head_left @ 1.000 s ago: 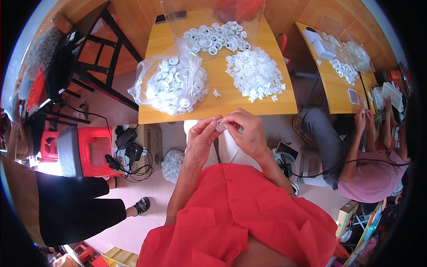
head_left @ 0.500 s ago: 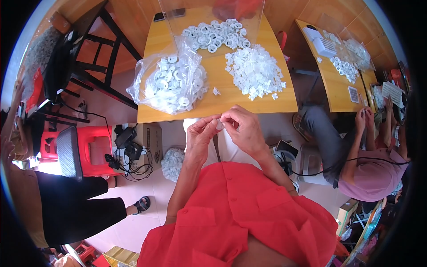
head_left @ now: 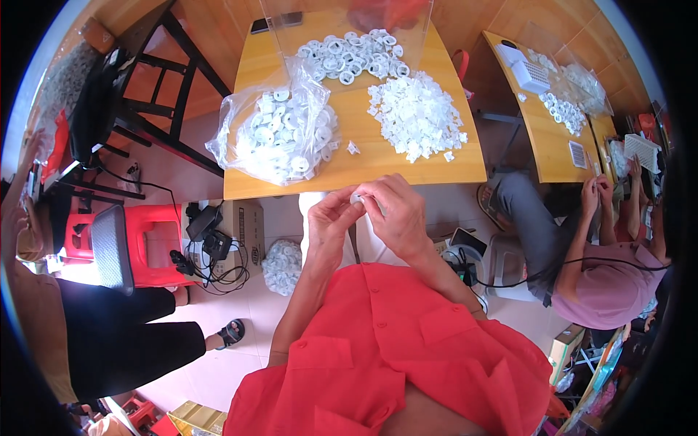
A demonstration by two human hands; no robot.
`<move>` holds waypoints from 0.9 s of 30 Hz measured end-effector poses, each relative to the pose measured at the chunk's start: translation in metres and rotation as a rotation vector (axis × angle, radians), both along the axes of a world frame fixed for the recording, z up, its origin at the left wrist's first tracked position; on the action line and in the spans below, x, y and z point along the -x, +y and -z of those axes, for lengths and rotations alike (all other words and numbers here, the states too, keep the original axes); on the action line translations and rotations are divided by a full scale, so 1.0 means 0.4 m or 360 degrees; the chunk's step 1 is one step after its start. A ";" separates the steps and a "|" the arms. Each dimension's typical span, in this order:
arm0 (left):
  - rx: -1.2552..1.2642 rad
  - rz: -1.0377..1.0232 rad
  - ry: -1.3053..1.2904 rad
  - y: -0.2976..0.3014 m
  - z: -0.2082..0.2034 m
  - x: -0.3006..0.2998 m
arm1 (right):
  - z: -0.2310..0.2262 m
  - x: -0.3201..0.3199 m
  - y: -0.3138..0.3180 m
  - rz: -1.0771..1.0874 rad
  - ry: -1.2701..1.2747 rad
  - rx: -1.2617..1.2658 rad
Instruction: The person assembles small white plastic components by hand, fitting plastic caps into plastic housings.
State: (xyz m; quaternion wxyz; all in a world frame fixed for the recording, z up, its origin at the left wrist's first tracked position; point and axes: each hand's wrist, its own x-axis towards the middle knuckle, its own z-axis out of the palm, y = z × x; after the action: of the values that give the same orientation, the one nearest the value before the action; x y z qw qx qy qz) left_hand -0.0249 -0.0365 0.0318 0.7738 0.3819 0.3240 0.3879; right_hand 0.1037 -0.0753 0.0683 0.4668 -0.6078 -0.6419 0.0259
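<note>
Between my fingertips, just off the table's front edge, is a small white round plastic piece (head_left: 356, 198). My left hand (head_left: 331, 218) pinches it from one side, and my right hand (head_left: 396, 214) closes on it from the other; fingers partly cover it. Beyond my hands lies a clear plastic bag (head_left: 225, 138) of white round parts on the left. A heap of small translucent white pieces (head_left: 416, 116) is on the right. White rings (head_left: 347, 58) are piled at the back. One loose small piece (head_left: 353, 147) lies between bag and heap.
The wooden table (head_left: 349, 171) carries a clear panel and a phone (head_left: 276, 23) at its back. A red stool (head_left: 156, 240) and a carton with black cables (head_left: 218, 254) stand left. Another person (head_left: 603, 283) sits at a second table (head_left: 545, 145) on the right.
Both hands have shifted slightly, turning the small white piece, which now shows rounder between my fingertips. The piles on the table look the same.
</note>
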 end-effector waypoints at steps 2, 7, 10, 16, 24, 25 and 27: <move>0.0050 -0.0045 0.0000 -0.001 -0.004 -0.002 | 0.017 -0.003 0.003 -0.0039 0.0152 -0.0003; 0.0137 -0.0148 -0.0016 0.003 -0.009 -0.008 | 0.054 -0.029 -0.009 0.0017 0.0894 0.0072; 0.0140 -0.0157 -0.0011 0.004 -0.002 -0.008 | 0.064 -0.026 -0.026 0.0013 0.1090 0.0307; 0.0110 -0.0083 -0.0040 -0.007 0.016 -0.008 | 0.077 -0.001 -0.027 -0.0029 0.0992 0.0450; -0.0189 -0.0143 0.0258 -0.003 0.016 -0.017 | 0.092 0.002 -0.015 -0.0021 0.1008 0.0453; -0.0187 -0.0142 0.0259 -0.003 0.018 -0.017 | 0.094 0.004 -0.014 -0.0016 0.0993 0.0460; -0.0241 -0.0162 0.0257 -0.001 0.022 -0.019 | 0.095 0.009 -0.011 0.0000 0.0949 0.0447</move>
State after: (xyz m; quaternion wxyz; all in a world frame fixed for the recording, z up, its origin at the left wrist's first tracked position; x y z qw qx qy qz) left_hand -0.0173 -0.0370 0.0231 0.6934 0.4523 0.3738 0.4182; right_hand 0.1003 -0.0797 0.0304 0.5459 -0.6317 -0.4672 0.2910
